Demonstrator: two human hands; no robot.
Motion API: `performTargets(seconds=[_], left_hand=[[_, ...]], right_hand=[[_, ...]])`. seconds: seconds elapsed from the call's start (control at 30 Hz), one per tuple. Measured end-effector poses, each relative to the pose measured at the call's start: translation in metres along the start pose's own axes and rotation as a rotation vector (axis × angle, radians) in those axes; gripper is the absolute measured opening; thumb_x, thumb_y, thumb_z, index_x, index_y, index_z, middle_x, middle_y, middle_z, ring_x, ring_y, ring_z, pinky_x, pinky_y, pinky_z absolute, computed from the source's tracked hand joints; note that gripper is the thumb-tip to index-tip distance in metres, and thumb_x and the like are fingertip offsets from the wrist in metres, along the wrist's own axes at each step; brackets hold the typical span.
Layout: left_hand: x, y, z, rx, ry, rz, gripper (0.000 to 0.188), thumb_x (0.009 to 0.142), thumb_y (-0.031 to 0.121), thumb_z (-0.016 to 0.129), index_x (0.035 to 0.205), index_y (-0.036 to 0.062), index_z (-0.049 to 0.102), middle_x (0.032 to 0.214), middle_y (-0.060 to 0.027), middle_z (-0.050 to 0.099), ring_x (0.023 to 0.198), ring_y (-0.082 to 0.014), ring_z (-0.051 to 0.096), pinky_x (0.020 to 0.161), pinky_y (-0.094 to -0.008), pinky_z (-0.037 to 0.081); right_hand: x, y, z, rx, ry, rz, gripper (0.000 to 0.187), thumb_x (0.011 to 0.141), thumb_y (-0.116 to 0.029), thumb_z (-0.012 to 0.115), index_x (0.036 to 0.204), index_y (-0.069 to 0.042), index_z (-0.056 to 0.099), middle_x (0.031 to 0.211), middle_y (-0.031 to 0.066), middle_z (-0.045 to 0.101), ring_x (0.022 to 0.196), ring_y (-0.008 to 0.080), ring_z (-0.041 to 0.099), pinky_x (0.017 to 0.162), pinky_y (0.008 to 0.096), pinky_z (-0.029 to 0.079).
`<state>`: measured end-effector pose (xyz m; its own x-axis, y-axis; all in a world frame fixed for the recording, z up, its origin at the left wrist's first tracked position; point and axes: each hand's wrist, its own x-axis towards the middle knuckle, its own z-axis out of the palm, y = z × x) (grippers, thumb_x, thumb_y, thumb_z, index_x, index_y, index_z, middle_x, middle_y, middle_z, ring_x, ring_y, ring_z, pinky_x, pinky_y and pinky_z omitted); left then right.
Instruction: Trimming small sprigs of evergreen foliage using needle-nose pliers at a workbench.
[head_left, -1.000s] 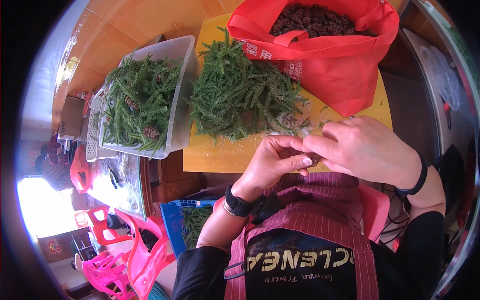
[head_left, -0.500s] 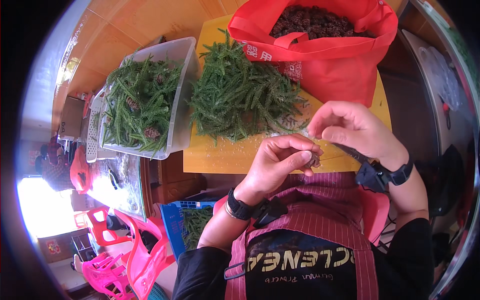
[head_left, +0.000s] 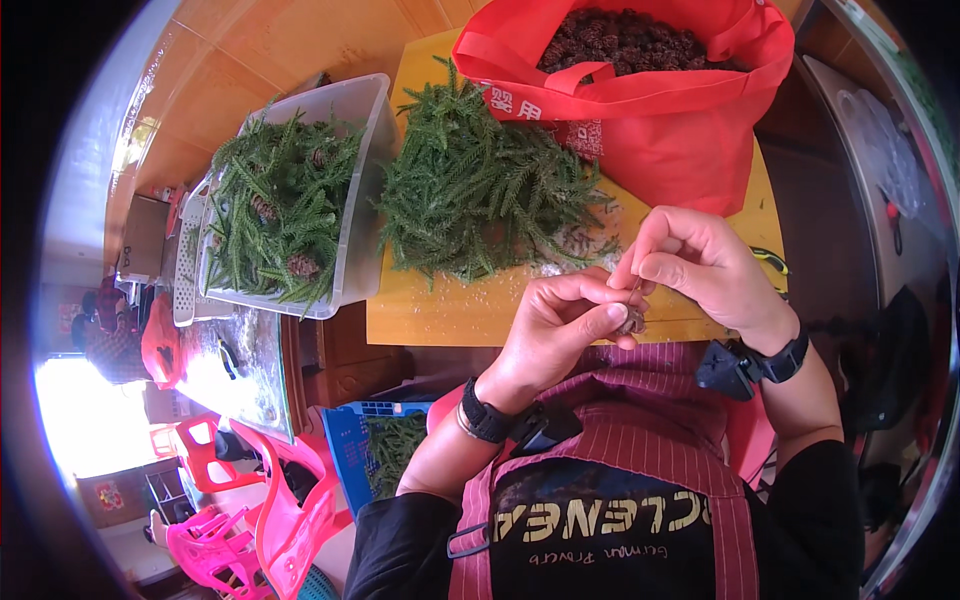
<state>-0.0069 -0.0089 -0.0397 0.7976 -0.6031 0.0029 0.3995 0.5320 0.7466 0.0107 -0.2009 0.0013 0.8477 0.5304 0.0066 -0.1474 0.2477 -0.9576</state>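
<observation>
Just over the table's near edge, my left hand point(head_left: 575, 318) pinches a small brown pine cone point(head_left: 632, 322) between thumb and fingers. A thin wire or stem point(head_left: 636, 288) rises from the cone. My right hand point(head_left: 695, 262) meets it from the other side, its thumb and index finger closed on the upper end of that thin strand. The fingertips of both hands are nearly touching. Beyond them lies a loose heap of green artificial pine sprigs point(head_left: 480, 190). A red fabric bag point(head_left: 680, 150) stands at the far right, filled with dark pine cones point(head_left: 630, 45).
On the left, a clear plastic bin point(head_left: 350, 265) holds green sprigs with several pine cones among them. A yellow-and-black handled tool point(head_left: 770, 260) lies at the right edge of the yellow table point(head_left: 450, 315). Below left are a blue crate point(head_left: 345, 455) and pink chairs point(head_left: 300, 510).
My right hand has come down and left, its thumb and index finger closing on the strand above the pine cone. The yellow-handled tool now shows beside it. My left hand has barely moved.
</observation>
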Motion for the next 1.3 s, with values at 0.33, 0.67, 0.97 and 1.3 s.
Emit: performTargets(seconds=[0.33,0.67,0.97,1.3], left_hand=[[0.000,-0.002,0.000,-0.151,-0.012,0.028,0.013,0.087,0.004,0.055,0.099,0.0021,0.061,0.097,-0.0121,0.062,0.084,-0.0182,0.062,0.069,-0.0282,0.055],[0.002,0.000,0.003,-0.135,-0.030,0.040,0.012,0.086,0.003,0.057,0.096,-0.0018,0.062,0.092,-0.0114,0.063,0.081,-0.0180,0.063,0.069,-0.0275,0.055],[0.002,0.004,0.008,-0.035,0.011,0.124,0.014,0.084,-0.002,0.057,0.097,-0.0031,0.061,0.095,-0.0123,0.061,0.081,-0.0186,0.063,0.072,-0.0286,0.056],[0.005,0.002,0.005,-0.024,-0.029,0.173,0.015,0.084,-0.003,0.056,0.098,-0.0048,0.060,0.095,-0.0132,0.060,0.081,-0.0188,0.063,0.071,-0.0288,0.056]], right_hand=[[-0.007,0.014,-0.001,0.030,-0.132,-0.150,0.036,0.072,-0.008,0.073,0.102,0.001,0.055,0.116,0.0143,0.050,0.101,0.0175,0.053,0.088,0.0300,0.042],[-0.007,0.018,0.008,0.002,0.020,-0.272,0.020,0.069,-0.006,0.075,0.079,-0.003,0.058,0.092,0.0104,0.059,0.088,0.0191,0.057,0.079,0.0303,0.046],[-0.008,0.019,0.014,-0.195,0.124,-0.378,0.019,0.072,-0.010,0.073,0.071,-0.003,0.055,0.089,0.0106,0.059,0.089,0.0203,0.057,0.078,0.0307,0.045],[-0.012,0.018,0.016,-0.028,0.144,-0.257,0.017,0.076,-0.012,0.070,0.079,-0.002,0.057,0.100,0.0121,0.057,0.093,0.0175,0.056,0.081,0.0278,0.044]])
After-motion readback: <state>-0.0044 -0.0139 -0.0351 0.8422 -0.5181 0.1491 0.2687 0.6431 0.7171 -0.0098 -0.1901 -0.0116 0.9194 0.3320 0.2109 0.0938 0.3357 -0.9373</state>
